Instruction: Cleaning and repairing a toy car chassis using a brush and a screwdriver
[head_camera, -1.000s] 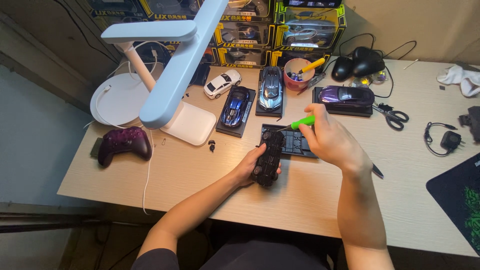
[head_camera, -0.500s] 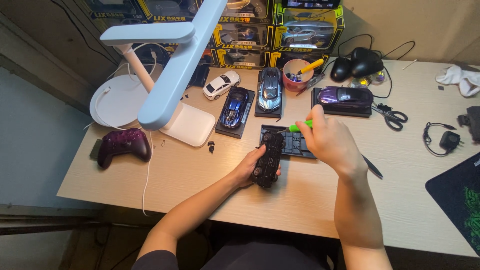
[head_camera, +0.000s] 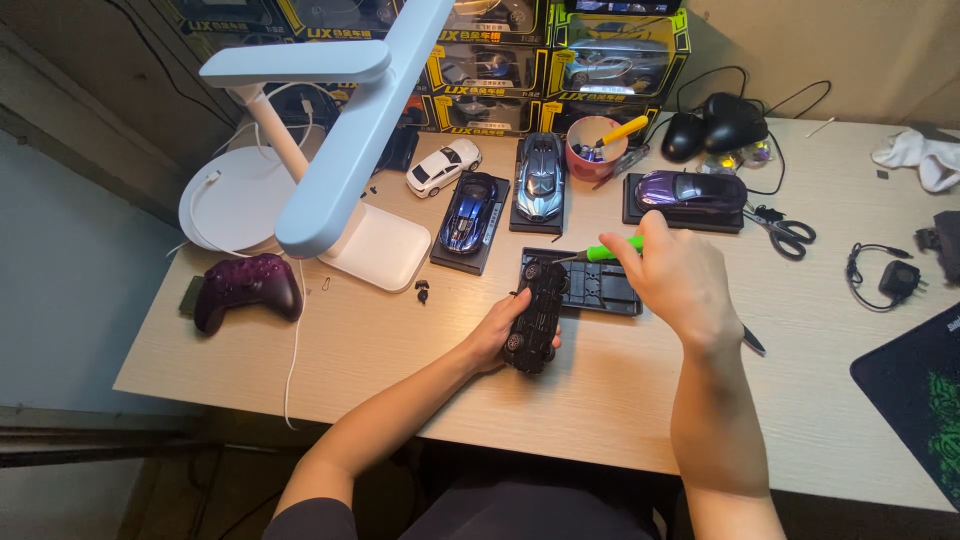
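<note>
The pale wood-grain laminate desk (head_camera: 420, 350) has a smooth, slightly satin top. The upside-down black model car (head_camera: 534, 315) looks like matt plastic underneath, and the black plastic parts tray (head_camera: 600, 290) behind it is just as dull. The green-handled screwdriver (head_camera: 610, 251) has a bright plastic grip and a thin metal shaft. The blue model car (head_camera: 467, 213) and purple model car (head_camera: 692, 190) are super glossy, like painted metal or plastic, can't tell which. The dark purple game controller (head_camera: 247, 287) is semi-gloss plastic. The white desk lamp (head_camera: 340, 150) is smooth matt plastic. The black-handled scissors (head_camera: 782, 229) have shiny metal blades.
</note>
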